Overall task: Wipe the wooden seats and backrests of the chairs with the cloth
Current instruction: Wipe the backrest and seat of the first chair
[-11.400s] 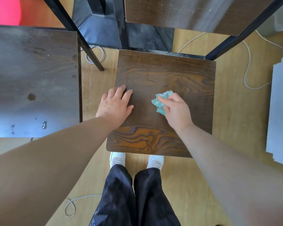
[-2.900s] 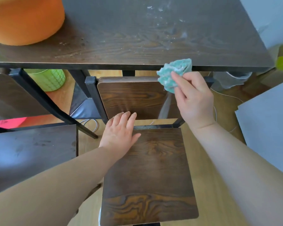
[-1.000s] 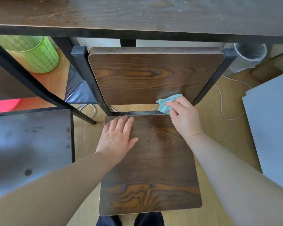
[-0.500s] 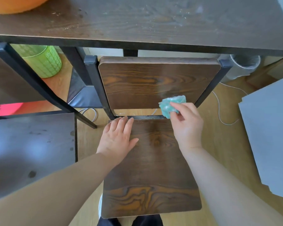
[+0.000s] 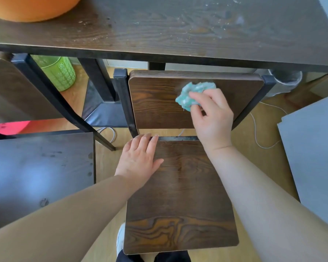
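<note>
A dark wooden chair stands before me, its seat (image 5: 180, 201) below and its backrest (image 5: 153, 103) above, between black metal posts. My right hand (image 5: 211, 114) grips a crumpled teal cloth (image 5: 192, 93) and holds it against the upper middle of the backrest. My left hand (image 5: 140, 159) lies flat with straight fingers on the seat's rear left corner. A second chair's dark seat (image 5: 38, 176) is at the left, with part of its backrest (image 5: 13, 91) above it.
A dark wooden table (image 5: 178, 29) spans the top, the chair tucked under its edge. An orange round object (image 5: 32, 6) sits on it. Below are a green bin (image 5: 59, 74), a grey bin (image 5: 284, 82), a white cable (image 5: 257, 133) and a grey board (image 5: 314, 152) at right.
My right hand has carried the cloth from the backrest's lower edge up to its upper middle. My left hand stays flat on the seat.
</note>
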A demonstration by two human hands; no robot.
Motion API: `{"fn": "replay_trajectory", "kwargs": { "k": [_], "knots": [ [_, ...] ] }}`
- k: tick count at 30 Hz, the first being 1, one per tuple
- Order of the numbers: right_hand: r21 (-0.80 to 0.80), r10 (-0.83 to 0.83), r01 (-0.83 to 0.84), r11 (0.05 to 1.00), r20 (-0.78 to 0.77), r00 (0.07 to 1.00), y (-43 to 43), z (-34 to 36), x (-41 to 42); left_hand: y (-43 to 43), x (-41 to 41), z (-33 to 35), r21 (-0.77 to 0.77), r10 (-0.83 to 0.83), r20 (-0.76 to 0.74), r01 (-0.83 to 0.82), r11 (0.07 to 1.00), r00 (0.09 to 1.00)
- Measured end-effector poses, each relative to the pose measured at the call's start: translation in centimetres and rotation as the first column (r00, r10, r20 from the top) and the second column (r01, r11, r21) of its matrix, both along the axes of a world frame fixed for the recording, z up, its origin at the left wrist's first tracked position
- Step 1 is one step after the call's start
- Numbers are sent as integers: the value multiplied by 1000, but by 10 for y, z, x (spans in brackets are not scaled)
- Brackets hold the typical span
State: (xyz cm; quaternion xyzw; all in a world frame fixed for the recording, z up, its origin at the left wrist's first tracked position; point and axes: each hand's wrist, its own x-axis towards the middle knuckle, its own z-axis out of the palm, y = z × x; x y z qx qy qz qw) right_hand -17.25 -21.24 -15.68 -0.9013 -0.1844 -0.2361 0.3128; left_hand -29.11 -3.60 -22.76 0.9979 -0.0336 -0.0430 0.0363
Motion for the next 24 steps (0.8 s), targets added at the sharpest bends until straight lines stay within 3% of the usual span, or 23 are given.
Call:
{"fn": "replay_trajectory", "kwargs": {
  "k": [6, 10, 13, 17, 24],
  "knots": [
    [-141, -11, -48, 989, -388, 921, -7, -88, -31, 4, -3, -14, -7, 6, -16, -6, 1000, 1000],
    [-188, -133, 39, 981, -518, 845, -12, -116, -39, 6, -6, -20, 16, 11, -23, -11, 1000, 1000],
    [-123, -198, 157, 980, -498, 845, -19, -115, -36, 3, -8, -21, 34, 6, -27, -5, 999, 1000],
    [-47, -173, 169, 985, -414, 894, -36, -96, -38, -10, -5, -15, 43, 4, -49, -2, 999, 999],
    [143, -268, 316, 938, -280, 922, -83, -27, -30, -50, 18, 12, 13, -19, -12, 19, 1000, 1000]
  ]
}}
